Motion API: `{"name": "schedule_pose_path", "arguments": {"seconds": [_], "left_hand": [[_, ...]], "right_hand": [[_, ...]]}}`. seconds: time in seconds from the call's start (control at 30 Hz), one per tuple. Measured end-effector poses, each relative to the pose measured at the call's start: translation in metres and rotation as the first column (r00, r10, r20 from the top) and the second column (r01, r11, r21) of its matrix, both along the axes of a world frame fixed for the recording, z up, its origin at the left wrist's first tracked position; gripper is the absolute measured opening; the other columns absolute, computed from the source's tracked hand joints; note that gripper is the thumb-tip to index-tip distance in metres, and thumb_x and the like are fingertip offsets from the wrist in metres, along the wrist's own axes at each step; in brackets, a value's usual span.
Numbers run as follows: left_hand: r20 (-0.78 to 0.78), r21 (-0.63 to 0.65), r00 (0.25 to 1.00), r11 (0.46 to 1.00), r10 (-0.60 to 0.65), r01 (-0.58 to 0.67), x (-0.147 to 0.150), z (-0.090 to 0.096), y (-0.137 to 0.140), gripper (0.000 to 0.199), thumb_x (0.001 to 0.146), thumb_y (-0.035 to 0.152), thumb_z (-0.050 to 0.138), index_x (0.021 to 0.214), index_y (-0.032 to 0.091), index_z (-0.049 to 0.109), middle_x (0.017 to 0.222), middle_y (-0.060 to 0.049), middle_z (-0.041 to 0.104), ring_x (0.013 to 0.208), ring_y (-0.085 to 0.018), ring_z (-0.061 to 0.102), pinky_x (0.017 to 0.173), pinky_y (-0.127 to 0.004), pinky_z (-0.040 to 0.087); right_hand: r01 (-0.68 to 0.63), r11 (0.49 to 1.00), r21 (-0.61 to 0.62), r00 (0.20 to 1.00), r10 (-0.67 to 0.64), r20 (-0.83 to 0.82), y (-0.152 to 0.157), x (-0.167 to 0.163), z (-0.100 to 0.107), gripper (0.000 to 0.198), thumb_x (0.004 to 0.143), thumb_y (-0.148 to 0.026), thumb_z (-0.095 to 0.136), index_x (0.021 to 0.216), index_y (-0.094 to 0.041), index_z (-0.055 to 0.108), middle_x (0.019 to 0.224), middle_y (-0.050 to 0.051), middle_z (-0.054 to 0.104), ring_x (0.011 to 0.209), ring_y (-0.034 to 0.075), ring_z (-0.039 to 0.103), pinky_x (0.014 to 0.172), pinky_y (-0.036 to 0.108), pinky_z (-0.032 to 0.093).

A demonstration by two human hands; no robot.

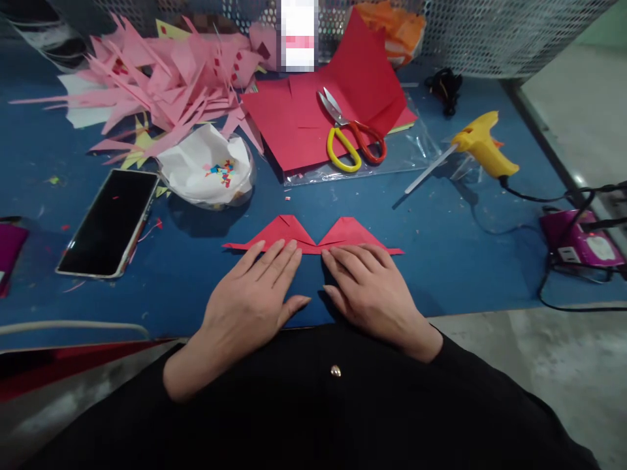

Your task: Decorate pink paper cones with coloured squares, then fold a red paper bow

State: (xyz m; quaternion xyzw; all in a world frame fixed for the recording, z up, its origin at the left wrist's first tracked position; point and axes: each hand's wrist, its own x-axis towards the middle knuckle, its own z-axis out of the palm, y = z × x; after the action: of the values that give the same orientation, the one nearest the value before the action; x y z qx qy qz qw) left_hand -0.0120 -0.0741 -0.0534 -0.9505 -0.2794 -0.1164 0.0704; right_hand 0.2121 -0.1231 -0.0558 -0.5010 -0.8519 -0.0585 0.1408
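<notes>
A folded piece of red paper [313, 249] lies on the blue table before me, with two peaks on its far side and a thin point at either end. My left hand [252, 284] rests flat on the left half, fingers stretched out and thumb turned inward. On the right half my right hand [367, 284] lies flat too, its fingertips on the near edge of the paper. Neither hand grasps anything. The fingers cover parts of the paper's lower edge.
Beyond the paper are scissors [347, 130] on red paper sheets [304, 130], a paper-lined bowl [206, 163] with small coloured bits, and pink paper scraps [171, 85]. A phone [112, 222] lies left. Right are a yellow glue gun [482, 147] and a cabled purple box [578, 238].
</notes>
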Motion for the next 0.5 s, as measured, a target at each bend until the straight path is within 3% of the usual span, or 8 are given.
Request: {"name": "schedule_pose_path", "arguments": {"seconds": [0.2,0.33,0.5], "left_hand": [[-0.014,-0.037,0.982,0.982,0.186,-0.186,-0.031,0.005,-0.003,0.051,0.103,0.038,0.045,0.143,0.008,0.053,0.138,-0.022,0.062,0.126,-0.038,0.062,0.112,-0.063,0.039],[0.037,-0.081,0.953,0.952,0.300,-0.297,-0.051,0.004,-0.006,0.050,0.100,0.030,0.053,0.148,0.019,0.049,0.139,-0.017,0.063,0.127,-0.040,0.061,0.116,-0.070,0.030],[0.128,-0.020,0.936,0.945,0.328,-0.328,-0.056,0.003,-0.007,0.049,0.095,0.025,0.062,0.143,0.020,0.053,0.132,-0.015,0.069,0.127,-0.037,0.062,0.112,-0.066,0.038]], "right_hand": [[0.179,0.984,0.024,0.983,-0.180,0.038,-0.015,0.031,0.001,0.035,0.100,-0.027,0.055,0.128,-0.010,0.066,0.121,0.014,0.073,0.113,0.027,0.064,0.100,0.044,0.044],[0.249,0.968,0.035,0.966,-0.251,0.056,-0.024,0.050,0.000,0.033,0.098,-0.023,0.057,0.129,-0.015,0.065,0.125,0.012,0.072,0.114,0.028,0.065,0.100,0.045,0.044],[0.256,0.963,0.082,0.963,-0.262,0.067,-0.025,0.055,-0.001,0.029,0.097,-0.023,0.059,0.123,-0.012,0.066,0.121,0.014,0.073,0.110,0.028,0.066,0.097,0.044,0.045]]}}
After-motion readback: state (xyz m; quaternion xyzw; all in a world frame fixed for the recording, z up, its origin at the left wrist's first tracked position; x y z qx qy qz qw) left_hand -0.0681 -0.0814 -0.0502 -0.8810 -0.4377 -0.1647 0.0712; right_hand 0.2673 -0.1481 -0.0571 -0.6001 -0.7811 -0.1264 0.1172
